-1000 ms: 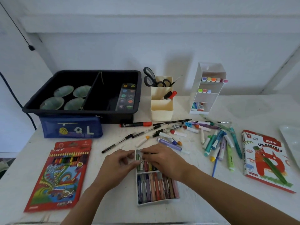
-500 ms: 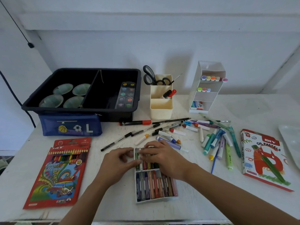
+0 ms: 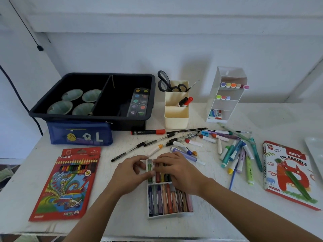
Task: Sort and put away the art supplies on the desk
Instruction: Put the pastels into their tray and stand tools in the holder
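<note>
A white pastel tray lies at the desk's front middle, with two rows of oil pastels. My left hand pinches the tray's upper left wall, forefinger at the corner and thumb lying across a green pastel. My right hand covers most of the upper row; its curled fingertips hold the top end of a white pastel beside the green one. Loose pens and markers are scattered behind and to the right.
A black bin holds green dishes and a watercolour palette. Around it are a blue pencil pouch, a cream pen holder with scissors and a white marker rack. A colour pencil pack lies left, an oil pastels box right.
Both hands stay at the tray's upper left corner. My left thumb has come in over the tray's edge, and the view has shifted slightly.
</note>
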